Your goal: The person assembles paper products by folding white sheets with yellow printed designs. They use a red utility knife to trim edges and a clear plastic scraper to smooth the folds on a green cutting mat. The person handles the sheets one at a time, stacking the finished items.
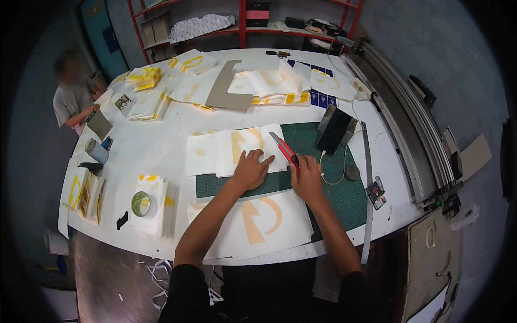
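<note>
My left hand (251, 170) lies with fingers spread on a folded white paper sheet (224, 141) printed in pale orange. In my right hand (308, 180) is a red utility knife (285, 148), its blade pointing up and left over the sheet's right end. Under the sheet is a green cutting mat (346, 207), partly covered. Another large white sheet (293, 232) with a pale orange print lies nearer to me, beneath my forearms. Whether the blade touches the paper, I cannot tell.
A phone (337, 131) leans on a stand at the mat's far right, with a cable. A long metal ruler (368, 177) lies right of the mat. Paper stacks (280, 99) and a grey board (229, 89) lie farther back. Another person (75, 97) is at the far left.
</note>
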Demonstrator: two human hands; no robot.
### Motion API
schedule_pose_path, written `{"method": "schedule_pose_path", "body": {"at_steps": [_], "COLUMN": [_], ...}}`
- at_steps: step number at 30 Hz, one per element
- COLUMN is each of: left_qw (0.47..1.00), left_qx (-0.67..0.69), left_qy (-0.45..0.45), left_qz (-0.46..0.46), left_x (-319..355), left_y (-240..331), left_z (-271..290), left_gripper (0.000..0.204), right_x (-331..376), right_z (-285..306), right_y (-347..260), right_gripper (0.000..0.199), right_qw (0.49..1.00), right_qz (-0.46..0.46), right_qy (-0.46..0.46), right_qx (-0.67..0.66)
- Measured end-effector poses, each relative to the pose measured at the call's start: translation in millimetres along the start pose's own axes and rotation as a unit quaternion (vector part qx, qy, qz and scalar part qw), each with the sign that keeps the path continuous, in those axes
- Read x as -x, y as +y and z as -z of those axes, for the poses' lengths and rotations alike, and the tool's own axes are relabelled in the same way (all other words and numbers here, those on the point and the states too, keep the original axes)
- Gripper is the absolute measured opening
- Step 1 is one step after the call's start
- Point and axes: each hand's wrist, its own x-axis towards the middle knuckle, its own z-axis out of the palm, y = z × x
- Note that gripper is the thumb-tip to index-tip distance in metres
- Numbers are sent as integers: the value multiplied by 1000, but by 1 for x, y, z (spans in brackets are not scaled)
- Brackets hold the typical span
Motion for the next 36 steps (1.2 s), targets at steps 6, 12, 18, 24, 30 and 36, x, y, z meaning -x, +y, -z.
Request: {"method": "schedule_pose_path", "body": {"at_steps": [6,12,18,24,30,36], "left_qw": [1000,995,993,995,995,996], "left_qx": [23,79,106,75,70,55], "left_qy": [-17,67,10,25,53,66], "left_qz": [-2,9,47,54,39,32], "left_x": [-2,41,139,160,163,165], "left_y": [-5,30,79,100,95,96], "left_z": [0,47,68,43,33,26], "left_gripper": [53,52,46,45,47,47], "right_x": [4,25,97,64,44,52], "right_z": [-33,13,68,35,30,23], "right_y": [29,9,-10,17,29,40], "right_gripper": [37,34,31,38,42,39], "right_qw": [988,997,964,950,910,936], "right_qz": [-52,-69,-168,-102,-128,-78], "right_qy": [-108,23,-171,-286,-389,-333], "right_qx": [94,10,-114,-75,-73,-87]}}
